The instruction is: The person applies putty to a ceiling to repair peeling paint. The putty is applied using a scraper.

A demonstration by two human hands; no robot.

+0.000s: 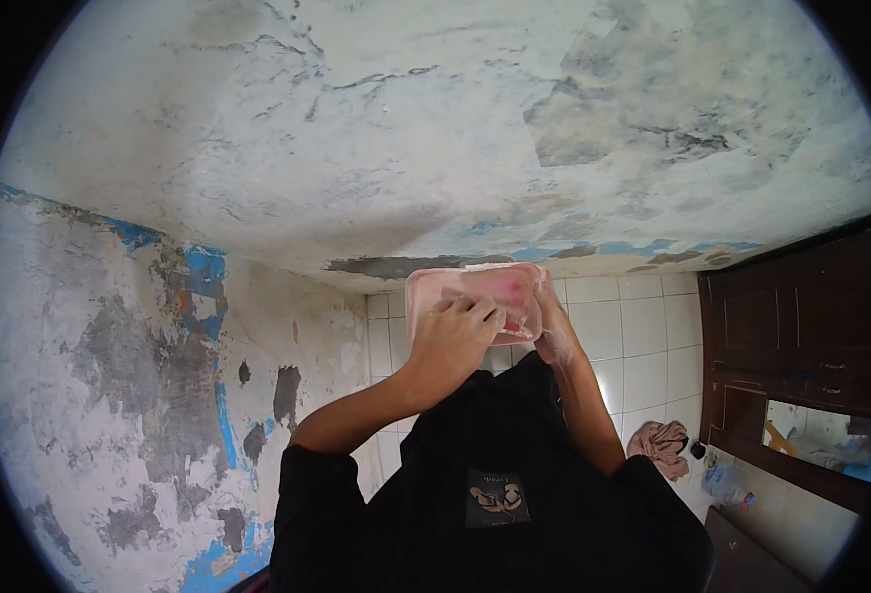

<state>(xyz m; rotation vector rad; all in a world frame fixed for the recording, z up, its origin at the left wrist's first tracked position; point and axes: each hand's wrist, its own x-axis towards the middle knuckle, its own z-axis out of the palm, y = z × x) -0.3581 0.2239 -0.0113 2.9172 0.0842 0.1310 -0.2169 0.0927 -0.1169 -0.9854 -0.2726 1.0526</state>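
Observation:
A shallow pink plastic tub (423, 282) with rounded corners is in front of my chest, close to the wall. Its inside is smeared with white, and a brighter pink patch shows through on the right. My right hand (556, 331), whitened with residue, grips the tub's right side. Over the tub's near part is my left hand (462, 331), its fingers curled down inside. A red and white edge shows beside these fingertips, but what they hold is hidden.
Ahead rises a wall (435, 148) with patchy white coating, grey patches and blue remnants. A peeling wall (149, 395) stands at left. White floor tiles (593, 326) lie below. On the right are a dark wooden cabinet (791, 316), a crumpled brown cloth (660, 448) and a clear plastic bottle (725, 486).

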